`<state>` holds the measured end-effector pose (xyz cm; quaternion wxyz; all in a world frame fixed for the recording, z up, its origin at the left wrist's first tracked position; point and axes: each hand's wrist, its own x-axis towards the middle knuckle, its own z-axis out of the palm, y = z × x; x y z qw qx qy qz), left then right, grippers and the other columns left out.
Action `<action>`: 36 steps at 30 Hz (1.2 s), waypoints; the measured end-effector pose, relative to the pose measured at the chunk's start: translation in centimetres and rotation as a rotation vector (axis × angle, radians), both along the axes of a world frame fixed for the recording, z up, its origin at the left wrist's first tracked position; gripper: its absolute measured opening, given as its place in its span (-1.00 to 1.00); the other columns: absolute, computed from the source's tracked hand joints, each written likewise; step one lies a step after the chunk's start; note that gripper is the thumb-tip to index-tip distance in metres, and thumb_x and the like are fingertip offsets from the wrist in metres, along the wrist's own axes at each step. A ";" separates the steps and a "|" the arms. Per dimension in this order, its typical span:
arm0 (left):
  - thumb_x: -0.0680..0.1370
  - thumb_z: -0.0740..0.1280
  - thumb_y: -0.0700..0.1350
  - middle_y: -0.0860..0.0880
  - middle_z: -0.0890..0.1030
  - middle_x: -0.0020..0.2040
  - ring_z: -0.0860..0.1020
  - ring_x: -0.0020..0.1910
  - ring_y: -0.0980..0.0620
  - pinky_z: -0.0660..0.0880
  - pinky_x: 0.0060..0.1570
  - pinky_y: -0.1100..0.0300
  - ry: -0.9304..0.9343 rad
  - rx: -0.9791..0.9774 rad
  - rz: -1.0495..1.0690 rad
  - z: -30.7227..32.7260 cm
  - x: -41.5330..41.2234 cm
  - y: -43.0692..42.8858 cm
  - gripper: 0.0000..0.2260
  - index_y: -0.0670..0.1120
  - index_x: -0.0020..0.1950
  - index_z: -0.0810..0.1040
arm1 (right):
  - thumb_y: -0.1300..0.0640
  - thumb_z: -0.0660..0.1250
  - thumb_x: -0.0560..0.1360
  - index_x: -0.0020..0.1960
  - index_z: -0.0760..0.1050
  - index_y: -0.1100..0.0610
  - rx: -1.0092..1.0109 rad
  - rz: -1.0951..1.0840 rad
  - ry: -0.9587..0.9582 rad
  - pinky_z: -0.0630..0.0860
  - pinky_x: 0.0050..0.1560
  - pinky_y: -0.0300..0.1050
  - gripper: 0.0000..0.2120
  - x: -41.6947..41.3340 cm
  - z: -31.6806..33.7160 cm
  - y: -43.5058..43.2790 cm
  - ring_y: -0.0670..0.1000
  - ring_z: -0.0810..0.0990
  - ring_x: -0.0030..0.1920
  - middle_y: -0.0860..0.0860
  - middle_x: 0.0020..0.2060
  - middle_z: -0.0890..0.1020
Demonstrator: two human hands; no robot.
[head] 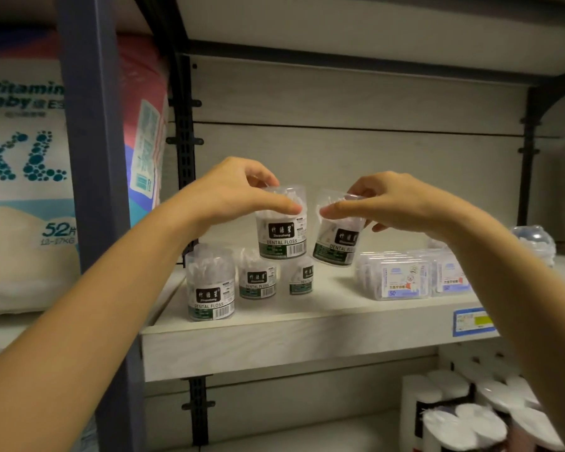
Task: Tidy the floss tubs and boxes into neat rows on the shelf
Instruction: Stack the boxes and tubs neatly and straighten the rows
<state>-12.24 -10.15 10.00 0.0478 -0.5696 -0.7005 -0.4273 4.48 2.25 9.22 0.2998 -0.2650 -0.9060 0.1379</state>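
My left hand grips the top of a clear floss tub and holds it upright above the shelf. My right hand grips the lid of a second floss tub, which tilts to the left in the air. Three more tubs stand on the shelf below: one at the front left, one behind it, and one further right, partly hidden by the lifted tub. Flat clear floss boxes stand in a group at the right.
A rounded clear container stands at the shelf's far right, behind my right arm. A blue price label sits on the shelf's front edge. A large diaper pack fills the bay to the left. White rolls stand on the lower shelf.
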 end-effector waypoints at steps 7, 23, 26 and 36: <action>0.28 0.53 0.03 0.00 0.55 0.11 0.47 0.06 0.10 0.33 -0.17 0.37 -0.103 0.132 -0.010 -0.9 0.1 0.7 -0.49 -0.05 0.18 0.54 | -0.32 0.35 0.24 0.07 0.49 0.22 0.007 -0.029 0.051 0.57 0.02 0.15 -0.33 0.1 -0.6 0.3 0.10 0.60 -0.07 0.11 -0.06 0.61; 0.32 0.51 0.03 0.07 0.48 0.17 0.50 -0.05 0.15 0.47 -0.12 0.23 -0.053 -0.114 0.090 -5.9 3.4 4.5 -0.44 0.02 0.29 0.45 | -0.52 0.15 -0.01 0.17 0.41 -0.05 0.176 0.149 -0.231 0.54 0.09 0.07 -0.12 1.1 -2.2 5.7 0.03 0.57 0.00 -0.04 -0.01 0.56; 0.32 0.50 0.03 0.06 0.48 0.19 0.51 0.02 0.10 0.47 -0.04 0.20 -0.084 -0.144 0.145 -6.5 3.3 4.8 -0.43 0.02 0.30 0.46 | -0.54 0.13 -0.01 0.17 0.41 -0.03 0.235 0.180 -0.294 0.54 0.07 0.05 -0.10 0.1 -2.4 6.4 0.01 0.56 -0.01 -0.03 0.03 0.60; 0.28 0.51 0.08 0.13 0.55 0.09 0.53 0.05 0.17 0.45 0.02 0.27 -0.008 -0.206 0.187 -6.3 3.0 4.5 -0.37 0.01 0.31 0.47 | -0.45 0.25 0.19 0.32 0.33 -0.04 0.238 0.256 -0.517 0.45 0.21 0.01 -0.19 -0.6 -2.1 7.2 0.01 0.50 0.15 -0.07 0.18 0.52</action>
